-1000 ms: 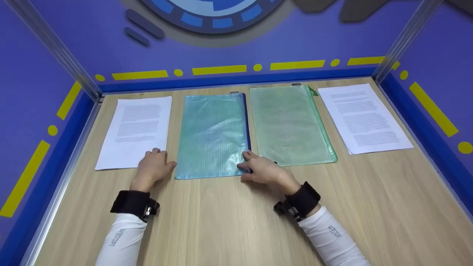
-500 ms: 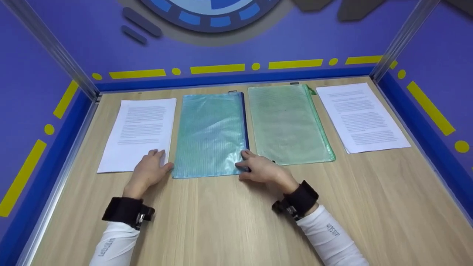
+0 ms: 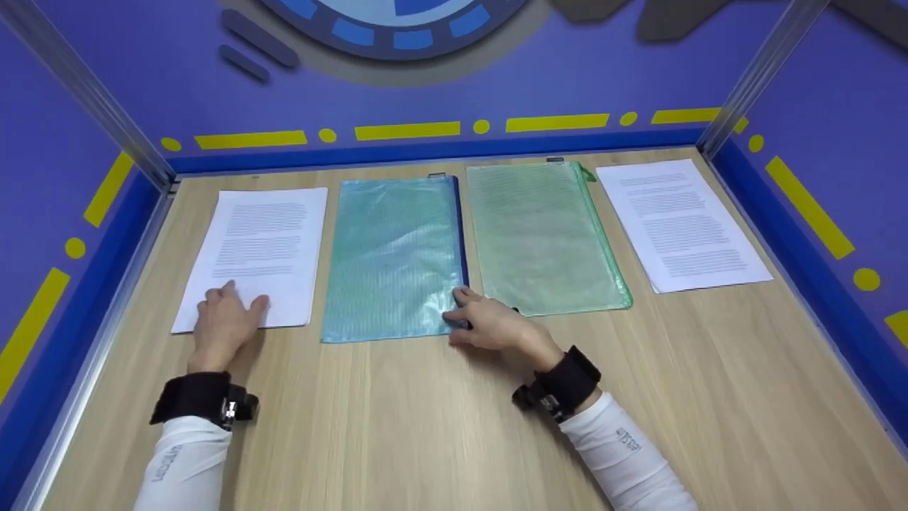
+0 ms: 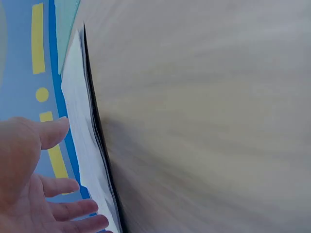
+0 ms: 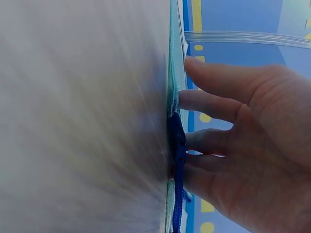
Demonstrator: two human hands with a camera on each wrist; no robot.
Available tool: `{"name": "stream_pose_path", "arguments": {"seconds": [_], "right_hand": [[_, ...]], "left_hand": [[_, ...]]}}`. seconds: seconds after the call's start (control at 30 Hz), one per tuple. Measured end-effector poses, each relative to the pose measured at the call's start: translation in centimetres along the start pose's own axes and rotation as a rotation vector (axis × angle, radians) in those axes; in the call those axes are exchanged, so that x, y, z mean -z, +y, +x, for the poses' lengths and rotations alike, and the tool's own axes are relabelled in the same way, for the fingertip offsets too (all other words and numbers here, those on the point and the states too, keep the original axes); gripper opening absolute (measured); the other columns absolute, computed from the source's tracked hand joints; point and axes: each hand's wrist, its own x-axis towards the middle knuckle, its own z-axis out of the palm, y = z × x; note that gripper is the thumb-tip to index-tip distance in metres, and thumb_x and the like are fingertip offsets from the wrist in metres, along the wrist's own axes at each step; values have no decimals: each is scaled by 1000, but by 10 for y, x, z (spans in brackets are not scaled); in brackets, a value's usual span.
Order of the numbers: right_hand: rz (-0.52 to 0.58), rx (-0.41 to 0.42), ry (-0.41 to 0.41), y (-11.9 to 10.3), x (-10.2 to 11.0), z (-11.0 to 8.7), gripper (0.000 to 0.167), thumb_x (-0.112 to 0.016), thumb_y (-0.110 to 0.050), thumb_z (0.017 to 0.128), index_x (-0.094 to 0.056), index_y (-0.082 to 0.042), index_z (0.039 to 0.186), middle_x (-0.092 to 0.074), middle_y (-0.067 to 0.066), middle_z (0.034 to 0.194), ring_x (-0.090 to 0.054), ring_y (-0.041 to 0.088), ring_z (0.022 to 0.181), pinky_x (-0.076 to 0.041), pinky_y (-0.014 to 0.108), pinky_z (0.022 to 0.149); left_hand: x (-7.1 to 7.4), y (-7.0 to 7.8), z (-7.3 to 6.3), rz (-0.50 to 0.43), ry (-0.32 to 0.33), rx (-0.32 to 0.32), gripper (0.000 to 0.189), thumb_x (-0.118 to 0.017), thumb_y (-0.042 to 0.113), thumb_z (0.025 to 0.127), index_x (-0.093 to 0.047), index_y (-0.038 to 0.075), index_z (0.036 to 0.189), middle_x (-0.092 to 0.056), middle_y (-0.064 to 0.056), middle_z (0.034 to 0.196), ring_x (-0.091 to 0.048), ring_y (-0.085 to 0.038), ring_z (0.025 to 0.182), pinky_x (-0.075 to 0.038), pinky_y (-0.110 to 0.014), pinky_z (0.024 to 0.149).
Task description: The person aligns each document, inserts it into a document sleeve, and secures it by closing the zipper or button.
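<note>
My left hand (image 3: 223,323) is over the lower part of the left stack of printed paper (image 3: 266,241), fingers spread and thumb out. In the left wrist view, the fingers reach over the edge of the stack (image 4: 87,131), which has several layers. My right hand (image 3: 500,326) rests its fingertips at the lower right corner of a blue mesh zip pouch (image 3: 394,248), lying flat with its dark blue zip along the right side. The right wrist view shows the thumb and fingers apart beside the pouch's blue zip pull (image 5: 179,145).
A green mesh zip pouch (image 3: 543,234) lies to the right of the blue one, and a second stack of printed paper (image 3: 684,227) beyond it. The wooden table (image 3: 397,426) is bounded by purple-blue panels (image 3: 383,99) at the back and sides.
My left hand has moved left from the paper's right edge onto its lower part. The left stack shifted slightly right towards the blue pouch, then stayed there. My right hand has kept its place.
</note>
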Motion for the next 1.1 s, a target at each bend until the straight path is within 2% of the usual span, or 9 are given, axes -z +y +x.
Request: {"name": "stream_pose_path", "arguments": {"seconds": [0.13,0.3,0.5,0.67,0.77,0.9,1.0,1.1], "right_hand": [[7,-17,8,-1,0,0,49,-62,-31,98,-55,-10,141,-23,27,161,-19,38,153,-29,50,121],[8,-25,11,0,0,-1,49,-62,-32,97,-55,-10,141,-23,26,161,-19,38,153,-30,50,121],[0,-18,5,0,-1,-1,49,-62,-32,97,-55,-10,141,-24,26,161,-21,39,152,-31,51,120],[10,-14,11,-1,-2,1,49,-62,-32,97,-56,-10,140,-24,27,161,-21,39,152,-31,51,120],[15,-14,6,-3,-3,3,49,-62,-32,97,-56,-9,140,-24,27,161,-21,39,152,-31,50,120],[9,-11,6,-4,-2,4,48,-62,-31,98,-56,-8,140,-24,28,160,-21,39,152,-32,50,120],[4,-15,15,-4,-2,4,47,-62,-30,98,-57,-8,139,-25,28,160,-22,39,152,-33,51,119],[4,-18,12,-5,-3,5,48,-62,-31,97,-56,-9,140,-24,27,160,-22,39,152,-32,51,119]], "left_hand": [[5,-6,4,8,-23,46,81,-42,43,101,-17,-18,149,-25,-50,141,-30,-63,130,-33,-67,107],[5,-8,6,37,-37,87,83,-44,45,100,-23,-22,144,-29,-51,137,-32,-63,127,-36,-67,103],[4,-9,4,36,-42,154,92,-50,51,96,-24,-24,142,-29,-52,137,-32,-63,126,-38,-67,102],[9,-9,2,65,-52,207,97,-51,57,93,-29,-26,137,-34,-53,133,-38,-63,123,-41,-65,98],[13,-10,2,69,-76,251,102,-50,61,91,-25,-24,141,-32,-54,134,-37,-63,124,-39,-65,100],[15,-13,2,34,-103,307,108,-52,65,89,-18,-21,145,-23,-54,140,-30,-64,129,-30,-69,105],[16,-14,3,12,-100,321,110,-54,66,88,-17,-20,146,-22,-53,140,-29,-63,128,-28,-69,105],[16,-15,2,12,-82,315,109,-56,64,88,-18,-21,145,-29,-52,136,-36,-60,122,-35,-67,101]]}}
